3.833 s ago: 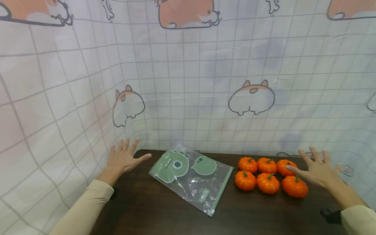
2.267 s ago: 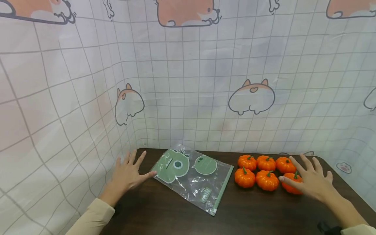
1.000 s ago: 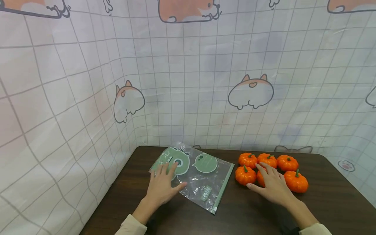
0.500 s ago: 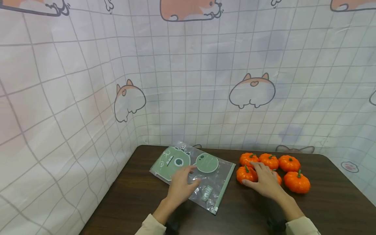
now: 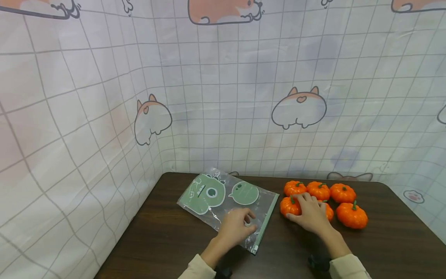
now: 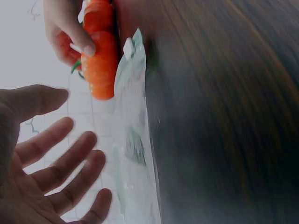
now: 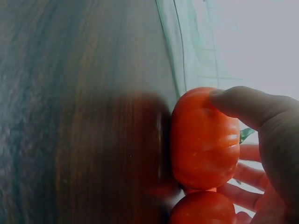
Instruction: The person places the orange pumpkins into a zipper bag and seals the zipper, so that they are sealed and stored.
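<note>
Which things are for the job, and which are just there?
Probably for the job:
front-left pumpkin, held by the right hand
other five pumpkins, grouped with it
clear zip bag, lying beside them, near the left hand

Probably just there:
dark table, underneath
dog-print cloth, hanging behind

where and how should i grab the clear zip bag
Probably pinch the zip bag by its green strip, beside the white slider, coming from the near side: the bag lies flat, so an edge likely pinches best, and that corner lies nearest.
</note>
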`<state>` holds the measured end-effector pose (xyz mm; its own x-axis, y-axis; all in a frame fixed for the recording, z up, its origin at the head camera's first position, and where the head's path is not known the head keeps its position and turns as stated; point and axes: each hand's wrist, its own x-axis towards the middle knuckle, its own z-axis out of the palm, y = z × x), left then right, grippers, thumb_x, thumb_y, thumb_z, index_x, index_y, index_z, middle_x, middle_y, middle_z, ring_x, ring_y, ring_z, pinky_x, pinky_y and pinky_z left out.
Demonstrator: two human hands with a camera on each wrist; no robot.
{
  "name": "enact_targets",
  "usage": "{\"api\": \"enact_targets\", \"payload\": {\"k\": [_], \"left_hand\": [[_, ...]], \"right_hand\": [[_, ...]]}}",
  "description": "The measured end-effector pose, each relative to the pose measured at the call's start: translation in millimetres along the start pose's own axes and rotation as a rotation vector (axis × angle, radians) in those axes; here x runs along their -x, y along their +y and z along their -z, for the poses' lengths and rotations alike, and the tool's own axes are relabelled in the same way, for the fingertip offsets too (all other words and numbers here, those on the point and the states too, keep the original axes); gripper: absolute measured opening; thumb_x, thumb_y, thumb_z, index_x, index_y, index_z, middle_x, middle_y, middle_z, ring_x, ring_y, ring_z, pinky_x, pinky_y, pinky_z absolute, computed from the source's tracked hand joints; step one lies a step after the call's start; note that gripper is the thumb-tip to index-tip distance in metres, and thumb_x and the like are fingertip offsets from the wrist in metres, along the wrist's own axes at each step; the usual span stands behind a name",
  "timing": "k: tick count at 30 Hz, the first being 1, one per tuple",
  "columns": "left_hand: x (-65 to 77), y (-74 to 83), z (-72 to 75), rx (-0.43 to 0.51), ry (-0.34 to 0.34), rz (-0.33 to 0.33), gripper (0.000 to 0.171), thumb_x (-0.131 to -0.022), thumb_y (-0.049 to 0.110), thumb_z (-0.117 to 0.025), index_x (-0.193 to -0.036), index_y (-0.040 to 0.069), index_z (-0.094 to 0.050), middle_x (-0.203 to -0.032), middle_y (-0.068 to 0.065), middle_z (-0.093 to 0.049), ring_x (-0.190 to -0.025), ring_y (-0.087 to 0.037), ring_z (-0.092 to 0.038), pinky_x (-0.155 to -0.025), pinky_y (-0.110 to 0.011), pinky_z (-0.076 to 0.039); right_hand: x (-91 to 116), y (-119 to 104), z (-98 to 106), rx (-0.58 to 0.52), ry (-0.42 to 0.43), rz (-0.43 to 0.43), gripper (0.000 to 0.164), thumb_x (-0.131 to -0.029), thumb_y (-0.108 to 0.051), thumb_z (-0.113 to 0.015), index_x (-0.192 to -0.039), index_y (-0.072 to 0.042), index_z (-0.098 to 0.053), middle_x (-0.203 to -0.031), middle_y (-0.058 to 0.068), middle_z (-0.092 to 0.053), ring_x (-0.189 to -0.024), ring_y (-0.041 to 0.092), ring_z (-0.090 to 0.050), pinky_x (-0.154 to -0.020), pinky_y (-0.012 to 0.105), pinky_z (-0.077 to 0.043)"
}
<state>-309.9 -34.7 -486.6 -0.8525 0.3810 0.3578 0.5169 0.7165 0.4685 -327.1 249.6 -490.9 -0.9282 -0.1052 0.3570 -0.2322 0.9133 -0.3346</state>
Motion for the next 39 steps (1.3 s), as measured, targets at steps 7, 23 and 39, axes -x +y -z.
{"api": "enact_targets", "payload": {"k": [7,23,39], "left_hand": [[-2.4,10.7,-12.6,-0.182,-0.060,0.006,0.033,-0.071,0.040,-0.088,-0.095,0.024,-0.072,-0.078,0.008,-0.063,-0.072,-0.008,-0.057,-0.061,-0.026,-0.041],[-4.2,7.4,-14.3,-0.287,-0.176,0.016,0.038,-0.062,0.042,-0.094,-0.083,0.025,-0.067,-0.083,0.007,-0.063,-0.083,-0.017,-0.063,-0.066,-0.034,-0.049],[-10.1,-10.7,12.1,-0.229,-0.379,-0.055,0.024,-0.073,0.031,-0.089,-0.083,0.021,-0.069,-0.078,0.010,-0.057,-0.075,-0.004,-0.050,-0.068,-0.023,-0.044]], "right_hand": [[-1.9,-1.1,-4.2,0.001,0.022,-0.002,0.066,-0.081,-0.043,-0.082,-0.128,-0.002,-0.063,-0.124,0.020,-0.060,-0.116,0.044,-0.053,-0.094,0.070,-0.031],[-6.1,-1.7,-9.1,0.002,0.043,0.013,0.066,-0.079,-0.047,-0.082,-0.124,-0.002,-0.063,-0.120,0.018,-0.060,-0.112,0.044,-0.056,-0.095,0.071,-0.032],[-5.2,-6.0,-5.6,-0.008,-0.043,0.018,0.067,-0.080,-0.049,-0.082,-0.126,-0.005,-0.060,-0.125,0.020,-0.064,-0.112,0.042,-0.057,-0.085,0.060,-0.038]]}}
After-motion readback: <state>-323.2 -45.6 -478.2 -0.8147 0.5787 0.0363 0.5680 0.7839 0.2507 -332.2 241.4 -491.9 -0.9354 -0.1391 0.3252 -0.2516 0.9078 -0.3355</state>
